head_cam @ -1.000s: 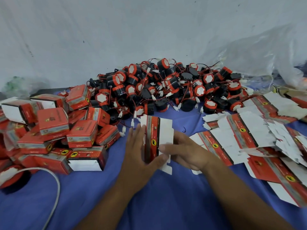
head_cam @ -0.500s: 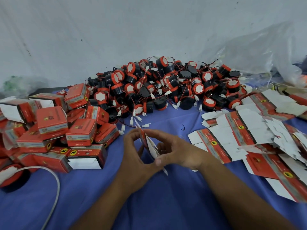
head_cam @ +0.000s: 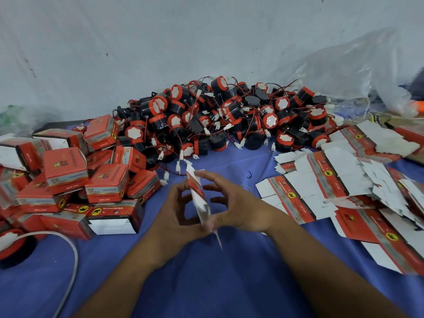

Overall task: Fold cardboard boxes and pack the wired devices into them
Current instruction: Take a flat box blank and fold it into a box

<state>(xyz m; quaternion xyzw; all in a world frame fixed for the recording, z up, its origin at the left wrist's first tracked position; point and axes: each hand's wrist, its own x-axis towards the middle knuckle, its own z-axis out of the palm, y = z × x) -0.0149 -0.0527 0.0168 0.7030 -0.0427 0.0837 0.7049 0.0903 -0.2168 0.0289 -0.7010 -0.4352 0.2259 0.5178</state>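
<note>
A flat red-and-white cardboard box blank [head_cam: 197,193] stands on edge between my two hands above the blue cloth. My left hand [head_cam: 176,214] pinches its near end and curls round its left side. My right hand [head_cam: 231,203] holds it from the right, fingertips on its far end. A big heap of black-and-red round wired devices [head_cam: 224,118] lies behind. Folded red boxes [head_cam: 68,175] are piled at the left. Flat box blanks [head_cam: 344,187] are spread out at the right.
A blue cloth [head_cam: 206,283] covers the table. A white cable [head_cam: 71,255] curves along the lower left beside a black-and-red round object [head_cam: 11,246]. A clear plastic bag [head_cam: 358,72] lies at the back right against the pale wall.
The blank was turned from showing its broad face to standing edge-on between my hands. Both hands stayed in the same place over the cloth.
</note>
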